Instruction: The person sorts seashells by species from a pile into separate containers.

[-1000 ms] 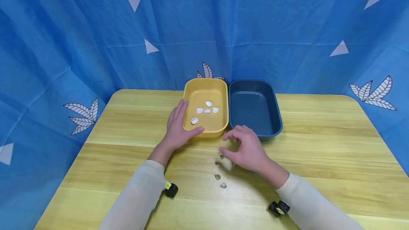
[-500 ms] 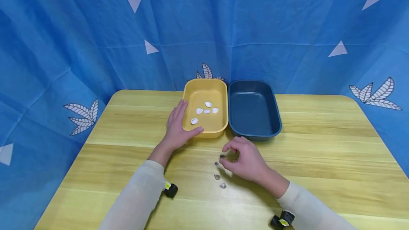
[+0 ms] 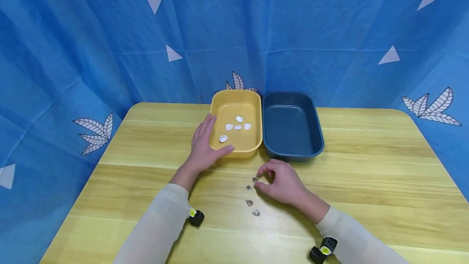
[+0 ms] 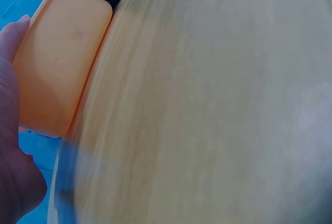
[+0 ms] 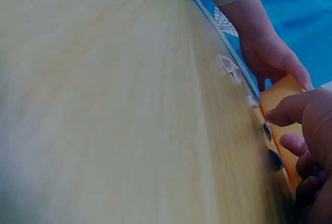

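Observation:
My left hand (image 3: 203, 144) rests at the near left corner of the yellow tray (image 3: 259, 113), its fingers straight along the side and its thumb across the front rim. Several white seashells (image 3: 229, 127) lie in that tray. Over the table my right hand (image 3: 283, 182) has thumb and forefinger apart, on either side of a small dark shell (image 3: 255, 179). Other small grey-brown shells (image 3: 249, 203) lie nearby. In the right wrist view, a gap shows between thumb and forefinger, beside a dark shell (image 5: 267, 130); the remaining fingers are curled.
A dark blue tray (image 3: 293, 133) stands against the right side of the yellow one, behind my right hand. Both are on a wood-grain table (image 3: 366, 166). A blue patterned curtain (image 3: 311, 31) hangs behind the table's far edge.
My right hand has come down and nearer from beside the blue tray to the small shells. A shell seen by its palm earlier is now hidden in the head view. The left hand stays put.

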Demonstrator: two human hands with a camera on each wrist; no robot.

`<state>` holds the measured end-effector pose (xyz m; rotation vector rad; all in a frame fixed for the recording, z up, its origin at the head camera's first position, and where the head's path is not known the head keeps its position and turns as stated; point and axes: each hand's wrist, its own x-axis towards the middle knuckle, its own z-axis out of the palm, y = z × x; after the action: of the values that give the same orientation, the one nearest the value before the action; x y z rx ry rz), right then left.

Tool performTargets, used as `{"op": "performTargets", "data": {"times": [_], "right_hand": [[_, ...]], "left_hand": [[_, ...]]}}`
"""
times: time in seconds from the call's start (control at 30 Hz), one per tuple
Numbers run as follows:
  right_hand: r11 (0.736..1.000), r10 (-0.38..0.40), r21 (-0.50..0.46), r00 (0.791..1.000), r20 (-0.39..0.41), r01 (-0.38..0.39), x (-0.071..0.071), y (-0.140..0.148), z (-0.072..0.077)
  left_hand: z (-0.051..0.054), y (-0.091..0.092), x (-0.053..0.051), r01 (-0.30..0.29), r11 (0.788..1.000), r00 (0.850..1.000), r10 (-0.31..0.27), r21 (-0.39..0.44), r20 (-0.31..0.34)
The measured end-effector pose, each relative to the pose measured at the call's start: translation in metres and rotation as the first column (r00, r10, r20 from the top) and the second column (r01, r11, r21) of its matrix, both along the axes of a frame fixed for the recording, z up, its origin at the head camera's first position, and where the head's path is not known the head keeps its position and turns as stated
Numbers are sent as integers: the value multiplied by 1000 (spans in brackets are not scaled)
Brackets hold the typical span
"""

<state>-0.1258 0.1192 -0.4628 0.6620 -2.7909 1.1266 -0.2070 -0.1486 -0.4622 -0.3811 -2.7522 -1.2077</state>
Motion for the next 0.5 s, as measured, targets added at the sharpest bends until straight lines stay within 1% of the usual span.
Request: {"op": "performTargets", "data": {"times": [0.27, 0.5], "right_hand": [[998, -1, 57, 1000, 25, 0, -3, -4, 0], [997, -3, 74, 999, 42, 0, -3, -6, -1]], "left_hand": [[0, 1, 0, -4, 1000, 1000, 4, 10, -5], [0, 0, 1, -3, 1000, 1000, 3, 12, 1]]}}
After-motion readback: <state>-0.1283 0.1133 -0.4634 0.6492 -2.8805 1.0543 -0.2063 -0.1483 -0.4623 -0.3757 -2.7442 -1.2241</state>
